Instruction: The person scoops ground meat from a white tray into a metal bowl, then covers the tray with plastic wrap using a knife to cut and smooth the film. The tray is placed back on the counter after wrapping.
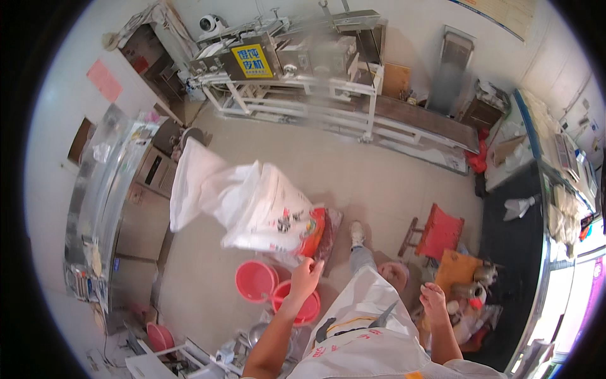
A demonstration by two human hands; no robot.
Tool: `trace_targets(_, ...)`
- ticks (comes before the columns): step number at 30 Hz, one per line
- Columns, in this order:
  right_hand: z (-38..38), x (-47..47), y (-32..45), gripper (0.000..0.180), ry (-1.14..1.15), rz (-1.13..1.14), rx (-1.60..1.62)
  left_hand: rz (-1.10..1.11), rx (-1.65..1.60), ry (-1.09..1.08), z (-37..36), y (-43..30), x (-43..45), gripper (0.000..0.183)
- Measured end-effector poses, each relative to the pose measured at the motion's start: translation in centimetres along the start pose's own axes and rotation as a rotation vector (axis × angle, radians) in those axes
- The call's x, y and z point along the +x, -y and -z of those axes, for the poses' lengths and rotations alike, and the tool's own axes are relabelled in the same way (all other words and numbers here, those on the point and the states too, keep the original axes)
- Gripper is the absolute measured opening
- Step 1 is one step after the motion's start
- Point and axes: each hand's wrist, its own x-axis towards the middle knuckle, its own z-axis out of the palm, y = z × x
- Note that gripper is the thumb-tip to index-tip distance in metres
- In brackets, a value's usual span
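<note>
My left hand [306, 277] hangs in front of me with its fingers curled in, and nothing shows in it. In the picture it overlaps the area between a white woven sack [265, 213] with red and orange print and two pink-red plastic buckets [256, 281]. My right hand [432, 299] is raised at my right side, fingers loosely bent. Whether they enclose anything small is hidden. It appears closest to an orange-brown board [455, 271] and metal containers [468, 290]. I wear a white apron [364, 303] with red print; one shoe [357, 233] shows on the floor.
A long wrapper-making machine [303, 57] on a white frame lines the far wall. Steel cabinets [137, 222] stand left, a dark counter [509, 237] right. A red folding stool [440, 230] sits before the counter. A pink basin [160, 336] is at lower left.
</note>
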Motion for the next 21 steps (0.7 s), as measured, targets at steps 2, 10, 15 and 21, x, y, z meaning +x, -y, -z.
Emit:
trace_targets(2,-3.4,8.6,1.2,0.013,-0.045,-0.046,-0.109,-0.006,0.007,0.094,1.1,1.2,7.5,0.020)
trace_targets(10,-47.0,33.4,20.0,0.033,0.276,0.469,-1.144,0.471,-0.241,0.135,5.0,0.5,26.7,0.021)
trace_targets(15,-75.0,36.1,30.2,0.030,0.610,0.607,-1.130,0.541,-0.408,-0.203,10.2,-2.4,39.9,0.023)
trace_targets(21,-83.4,47.4,32.7,0.038,0.409,0.410,-1.229,0.545,-0.456,-0.296,19.3,2.7,61.6,0.028)
